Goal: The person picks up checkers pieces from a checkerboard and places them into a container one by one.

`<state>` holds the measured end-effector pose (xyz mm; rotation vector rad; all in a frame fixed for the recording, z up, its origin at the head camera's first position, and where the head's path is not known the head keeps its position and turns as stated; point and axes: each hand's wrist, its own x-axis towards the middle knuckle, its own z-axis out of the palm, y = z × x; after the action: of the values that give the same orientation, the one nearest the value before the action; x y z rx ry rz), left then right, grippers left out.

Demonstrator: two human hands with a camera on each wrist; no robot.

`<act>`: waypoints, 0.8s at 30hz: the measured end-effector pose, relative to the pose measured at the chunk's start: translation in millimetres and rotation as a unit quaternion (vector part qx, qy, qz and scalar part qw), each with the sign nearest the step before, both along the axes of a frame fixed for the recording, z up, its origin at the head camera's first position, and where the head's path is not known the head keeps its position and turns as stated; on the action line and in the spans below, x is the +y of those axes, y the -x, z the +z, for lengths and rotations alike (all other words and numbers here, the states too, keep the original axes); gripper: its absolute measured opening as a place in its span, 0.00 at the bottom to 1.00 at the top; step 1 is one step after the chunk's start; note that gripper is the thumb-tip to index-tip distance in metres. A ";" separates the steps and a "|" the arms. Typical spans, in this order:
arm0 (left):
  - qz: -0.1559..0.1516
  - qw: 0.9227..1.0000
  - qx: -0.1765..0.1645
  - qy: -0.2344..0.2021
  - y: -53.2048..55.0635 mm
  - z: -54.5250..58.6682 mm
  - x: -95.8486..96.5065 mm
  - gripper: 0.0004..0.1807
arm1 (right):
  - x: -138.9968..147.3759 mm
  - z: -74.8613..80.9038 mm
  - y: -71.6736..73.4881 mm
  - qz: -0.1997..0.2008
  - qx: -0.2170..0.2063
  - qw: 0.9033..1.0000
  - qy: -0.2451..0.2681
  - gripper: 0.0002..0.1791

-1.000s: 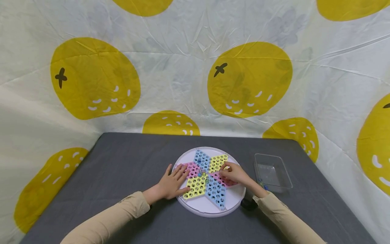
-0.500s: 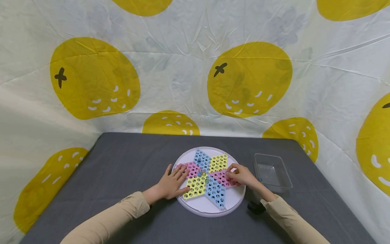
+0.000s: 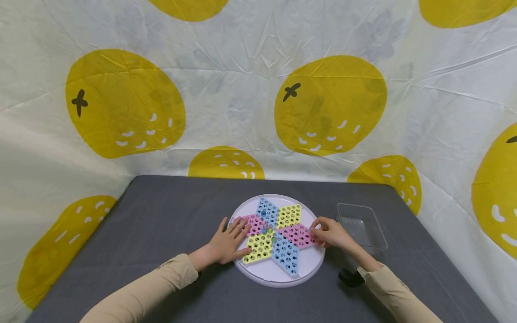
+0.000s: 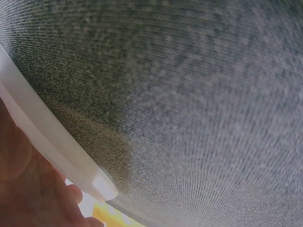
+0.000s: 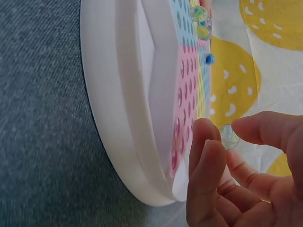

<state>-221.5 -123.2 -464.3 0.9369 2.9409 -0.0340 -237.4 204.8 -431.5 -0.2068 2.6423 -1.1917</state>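
Observation:
A round white Chinese checkers board (image 3: pixel 258 279) with a star of blue, yellow and pink points lies on the table. Fingers spread, my left hand (image 3: pixel 224 243) rests on its left side; the left wrist view catches only part of that hand beside the white rim (image 4: pixel 57 137). Between thumb and fingers my right hand (image 3: pixel 331 233) pinches a clear glass marble (image 5: pixel 229 136), just above the right pink point (image 5: pixel 185 94). Several marbles sit in the star: a blue one (image 3: pixel 264 213) in the far blue point, a greenish one (image 3: pixel 274 240) and a small cluster near the centre.
A clear plastic box (image 3: pixel 361 226) stands right of the board, its near left corner partly behind my right forearm. Grey cloth (image 3: pixel 177 211) covers the table. A black device (image 3: pixel 350 278) is on my right wrist. A fruit-print curtain (image 3: pixel 242 107) hangs behind.
My right hand has moved to the right, from the inner part of the right pink point to its outer tip. The left hand stays put, and the marbles on the star look unchanged.

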 end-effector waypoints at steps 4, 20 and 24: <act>0.004 1.000 -0.004 0.002 -0.3 0.1 0.1 0.39 | 4.5 4.1 -2.3 0.005 -0.008 1.000 0.006 0.12; 0.003 1.000 0.001 -0.001 -1.4 -1.0 0.0 0.39 | 22.1 16.4 -8.3 -0.007 0.002 1.000 0.016 0.14; 0.002 1.000 0.002 0.002 -1.0 -1.3 0.0 0.39 | 29.8 20.4 -9.4 -0.001 0.005 1.000 0.030 0.15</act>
<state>-220.5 -123.1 -465.6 0.9325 2.9450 -0.0427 -228.0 234.7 -411.1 -0.2221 2.6171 -1.2751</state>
